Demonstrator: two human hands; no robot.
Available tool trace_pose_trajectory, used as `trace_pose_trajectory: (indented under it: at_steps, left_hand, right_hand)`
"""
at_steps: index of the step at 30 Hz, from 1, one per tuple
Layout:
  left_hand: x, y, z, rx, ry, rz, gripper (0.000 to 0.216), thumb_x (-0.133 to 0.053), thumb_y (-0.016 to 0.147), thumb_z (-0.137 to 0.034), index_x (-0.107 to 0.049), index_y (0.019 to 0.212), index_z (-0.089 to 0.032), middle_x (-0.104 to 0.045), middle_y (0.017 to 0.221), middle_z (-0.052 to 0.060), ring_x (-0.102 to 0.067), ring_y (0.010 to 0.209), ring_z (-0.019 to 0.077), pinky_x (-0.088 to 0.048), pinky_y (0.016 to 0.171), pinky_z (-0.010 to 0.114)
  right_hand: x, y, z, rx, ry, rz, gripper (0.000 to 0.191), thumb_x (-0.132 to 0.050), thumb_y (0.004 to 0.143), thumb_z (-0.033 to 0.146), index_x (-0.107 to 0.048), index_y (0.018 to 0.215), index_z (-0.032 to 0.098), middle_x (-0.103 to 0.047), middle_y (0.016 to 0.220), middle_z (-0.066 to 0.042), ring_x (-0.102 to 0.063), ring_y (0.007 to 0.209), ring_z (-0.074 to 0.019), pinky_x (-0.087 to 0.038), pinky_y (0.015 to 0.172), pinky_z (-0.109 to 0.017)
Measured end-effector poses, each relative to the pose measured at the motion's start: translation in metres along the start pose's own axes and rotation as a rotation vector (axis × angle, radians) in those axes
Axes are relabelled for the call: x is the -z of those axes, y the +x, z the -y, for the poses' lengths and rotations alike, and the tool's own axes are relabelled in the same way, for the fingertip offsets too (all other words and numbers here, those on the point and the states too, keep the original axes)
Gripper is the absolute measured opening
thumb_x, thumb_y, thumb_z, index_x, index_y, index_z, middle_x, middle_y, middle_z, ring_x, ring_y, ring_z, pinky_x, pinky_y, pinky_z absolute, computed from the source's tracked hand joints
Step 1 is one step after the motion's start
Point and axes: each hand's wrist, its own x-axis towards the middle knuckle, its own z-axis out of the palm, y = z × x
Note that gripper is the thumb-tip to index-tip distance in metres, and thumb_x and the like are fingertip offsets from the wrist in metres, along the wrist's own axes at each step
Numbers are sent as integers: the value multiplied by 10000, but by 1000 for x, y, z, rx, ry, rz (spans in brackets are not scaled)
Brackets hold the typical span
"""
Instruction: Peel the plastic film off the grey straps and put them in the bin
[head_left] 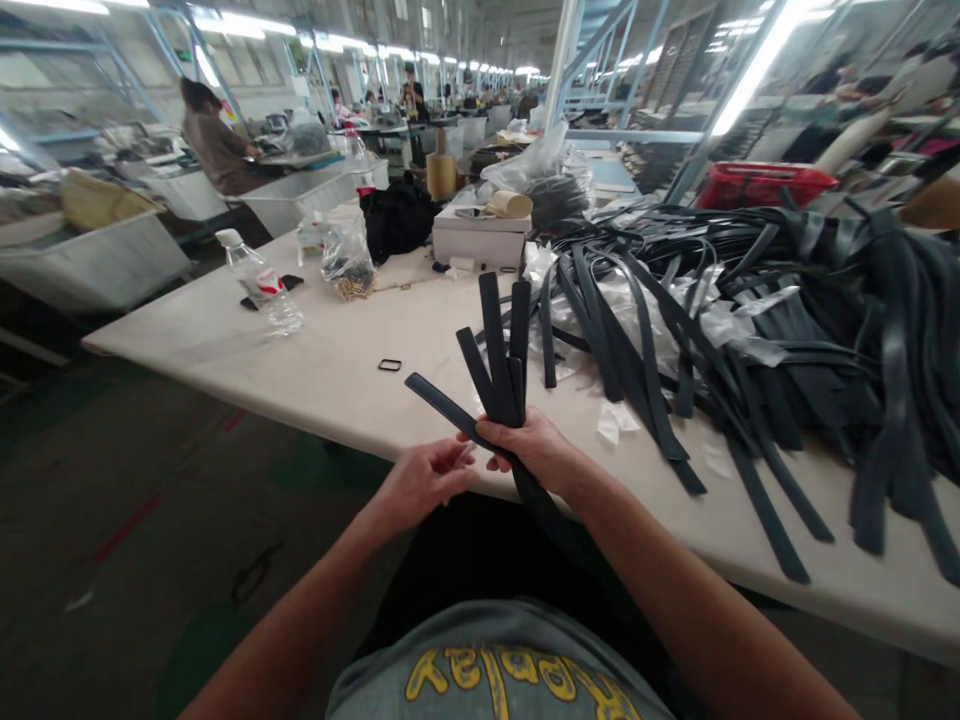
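Note:
My right hand is closed round a bunch of dark belt straps whose ends fan upward above the fist. One strap sticks out to the left and runs down under the hand toward my lap. My left hand sits just left of the right, fingers curled and pinched near that strap's lower part; what it grips is too small to make out. Both hands hover at the near edge of the pale table.
A big heap of dark straps with plastic wrap covers the table's right half. A small metal buckle loop, a water bottle, a bag of hardware and a white box lie farther back. A person works at another table.

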Motion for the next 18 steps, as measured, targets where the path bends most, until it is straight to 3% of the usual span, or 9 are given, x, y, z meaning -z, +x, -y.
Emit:
trace_pose_trajectory:
  at_steps: [5, 10, 14, 18]
  left_hand:
    - [-24, -18, 9, 86, -242, -74, 326, -617, 856, -432, -776, 981, -177, -733, 768, 40, -630, 676, 153, -452, 629, 227]
    - [-29, -37, 23, 229, -569, -4, 411, -679, 813, -511, -759, 1005, -157, -735, 797, 91, -632, 624, 141, -437, 552, 211]
    - [-38, -48, 27, 310, -827, 6, 473, -732, 777, -508, -727, 1104, -166, -730, 818, 84, -645, 647, 132, -478, 612, 211]
    - [-43, -50, 27, 351, -896, 31, 432, -821, 710, -377, -732, 1075, -163, -723, 831, 65, -649, 680, 121, -499, 680, 214]
  right_hand:
    - [-8, 4, -7, 17, -113, 24, 428, -749, 706, 518, -711, 821, 108, -709, 738, -58, -476, 434, -57, -413, 444, -207]
    - [-8, 1, -10, 7, -187, 15, 435, -719, 726, 513, -741, 861, 100, -630, 578, -18, -495, 459, -84, -412, 471, -215]
    - [-12, -2, -13, -12, -197, 7, 443, -698, 725, 506, -747, 860, 87, -534, 483, 19, -464, 445, -83, -357, 446, -204]
    - [-14, -5, -15, -17, -182, 6, 446, -694, 726, 507, -737, 857, 83, -514, 499, 30, -437, 449, -74, -328, 440, -201]
